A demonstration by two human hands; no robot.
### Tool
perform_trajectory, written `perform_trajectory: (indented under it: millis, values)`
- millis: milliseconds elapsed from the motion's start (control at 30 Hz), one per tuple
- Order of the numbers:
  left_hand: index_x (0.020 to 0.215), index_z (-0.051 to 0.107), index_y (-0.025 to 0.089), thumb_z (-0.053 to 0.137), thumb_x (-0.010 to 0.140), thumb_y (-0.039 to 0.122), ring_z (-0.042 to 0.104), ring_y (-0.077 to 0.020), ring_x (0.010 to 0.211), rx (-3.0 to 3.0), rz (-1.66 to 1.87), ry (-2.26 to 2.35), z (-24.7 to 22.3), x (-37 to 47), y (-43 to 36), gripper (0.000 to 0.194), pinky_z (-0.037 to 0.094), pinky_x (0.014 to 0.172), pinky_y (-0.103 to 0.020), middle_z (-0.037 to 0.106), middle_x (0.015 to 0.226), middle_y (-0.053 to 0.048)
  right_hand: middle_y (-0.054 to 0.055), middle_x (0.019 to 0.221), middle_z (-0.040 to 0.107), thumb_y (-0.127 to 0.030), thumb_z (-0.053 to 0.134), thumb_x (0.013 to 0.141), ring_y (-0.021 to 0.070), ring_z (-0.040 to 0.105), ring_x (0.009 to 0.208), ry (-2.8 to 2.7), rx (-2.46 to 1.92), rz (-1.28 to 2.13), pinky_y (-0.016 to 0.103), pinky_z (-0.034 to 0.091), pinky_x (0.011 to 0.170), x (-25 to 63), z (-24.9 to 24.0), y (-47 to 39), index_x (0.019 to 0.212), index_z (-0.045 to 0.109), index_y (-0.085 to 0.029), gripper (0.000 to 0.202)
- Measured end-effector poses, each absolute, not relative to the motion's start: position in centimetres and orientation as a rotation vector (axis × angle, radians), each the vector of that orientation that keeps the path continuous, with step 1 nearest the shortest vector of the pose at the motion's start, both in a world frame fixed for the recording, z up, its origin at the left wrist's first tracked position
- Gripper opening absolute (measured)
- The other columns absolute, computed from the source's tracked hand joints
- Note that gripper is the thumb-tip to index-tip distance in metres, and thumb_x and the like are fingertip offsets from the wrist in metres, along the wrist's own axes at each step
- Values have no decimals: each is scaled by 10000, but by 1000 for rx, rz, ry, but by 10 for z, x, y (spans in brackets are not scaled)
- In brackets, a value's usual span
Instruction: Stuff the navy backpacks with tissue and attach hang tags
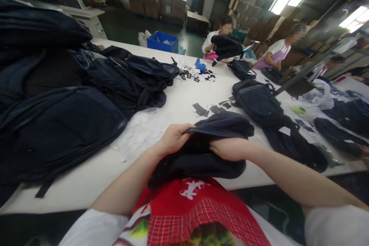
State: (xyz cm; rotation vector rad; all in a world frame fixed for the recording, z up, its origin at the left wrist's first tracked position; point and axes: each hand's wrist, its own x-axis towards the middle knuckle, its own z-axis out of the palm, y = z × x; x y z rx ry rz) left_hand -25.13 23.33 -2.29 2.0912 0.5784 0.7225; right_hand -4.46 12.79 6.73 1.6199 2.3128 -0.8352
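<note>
A dark navy backpack (198, 165) lies at the near edge of the white table, its mouth open towards me. My left hand (177, 137) is closed on the upper edge of that opening, thumb and fingers pinching the fabric. My right hand (227, 148) reaches inside the bag; its fingers are hidden in the dark opening. Just beyond the bag are several black and white tags (203, 109). Clear plastic bags (141, 128) lie to the left of my left hand.
Navy backpacks (57, 123) are piled on the left of the table (184, 92); more backpacks (259, 102) lie along the right. Farther back are scattered tags (187, 75), a blue bin (163, 42) and people handling bags. A slanted metal pole (302, 75) crosses the right side.
</note>
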Motion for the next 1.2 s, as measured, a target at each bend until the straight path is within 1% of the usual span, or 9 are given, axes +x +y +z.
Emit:
perform_trajectory:
  millis: [167,367,500,633,700,800,900,967,1200]
  values:
    - [982,713,168,431,880,294,653,-183,869,2000,576,707,-45,-281,272,325,492,829,-262,735,913,-21,43,1067,709,-275,539,906,207,650,1001,2587,1927,-552,368,511,928,-1,71,106,1046,687,-245,205]
    - [995,726,204,447,848,248,628,-188,866,2134,434,778,-34,-300,288,318,458,819,-261,731,931,-16,116,1114,644,-399,682,773,228,646,921,2585,2661,-356,362,577,727,35,8,136,1132,598,-192,423]
    - [915,733,215,449,833,165,628,-168,832,2239,333,745,-17,-301,288,299,453,774,-234,718,874,-7,69,905,657,-379,636,760,209,612,787,2575,2568,-319,364,523,699,40,-12,169,934,627,-179,265]
    - [1133,663,199,550,819,179,624,-207,961,2417,559,1033,18,-298,266,335,466,882,-304,672,1051,-68,5,715,603,-418,649,760,174,545,670,2604,2501,-331,318,446,643,24,-8,182,744,578,-194,235]
    - [1165,630,197,556,874,257,620,-211,981,2470,745,1101,35,-287,243,306,470,902,-326,654,1074,-79,5,715,596,-421,665,763,174,539,675,2647,2558,-235,316,435,649,4,-7,180,735,573,-198,243]
    - [1080,647,197,507,932,321,637,-210,929,2548,713,1015,45,-263,213,239,498,850,-328,672,986,-63,14,746,605,-359,682,757,185,553,713,2786,2575,-85,325,447,683,-33,-8,174,775,582,-201,188]
    - [1054,623,157,603,869,421,639,-258,925,2570,616,1149,40,-245,202,323,519,797,-364,666,984,-94,29,780,611,-198,620,741,201,559,759,2894,2481,81,337,452,715,-63,-10,169,811,586,-197,78]
    - [966,612,166,627,844,451,643,-263,884,2601,558,1208,37,-243,203,309,521,742,-360,664,943,-91,33,783,612,-131,580,713,207,556,765,2889,2468,174,341,448,718,-75,-10,167,805,579,-198,114]
    - [872,582,161,473,907,244,663,-237,741,2721,446,1341,42,-253,195,142,497,625,-317,670,783,-78,45,756,595,-212,582,817,217,539,733,2927,2359,305,345,419,679,-102,-4,160,794,562,-215,31]
